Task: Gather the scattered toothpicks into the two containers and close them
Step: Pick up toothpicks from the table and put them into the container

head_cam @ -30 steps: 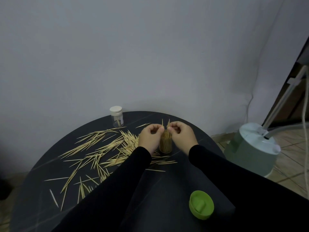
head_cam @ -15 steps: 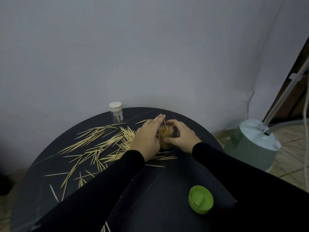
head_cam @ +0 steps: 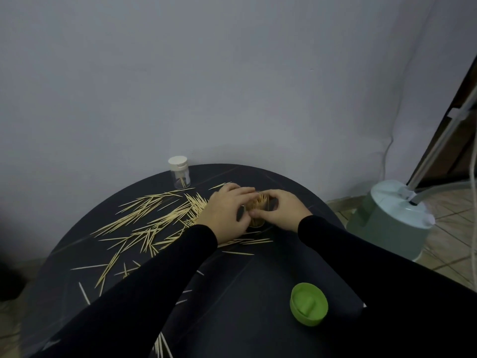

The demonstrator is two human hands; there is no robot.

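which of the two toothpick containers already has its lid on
The small clear container at the table's far edge, left of the hands: it wears a white cap. The fuller container between both hands is open-topped, and a green lid lies apart near the front.

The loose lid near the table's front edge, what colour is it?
Bright green; the lid shows clearly in the head view.

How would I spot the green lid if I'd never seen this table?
Start at the round dark table and look to its near right edge, well in front of both hands. The green lid lies there alone, with its hollow side up. It is the only bright green thing; the other lid is white and sits on the jar by the wall.
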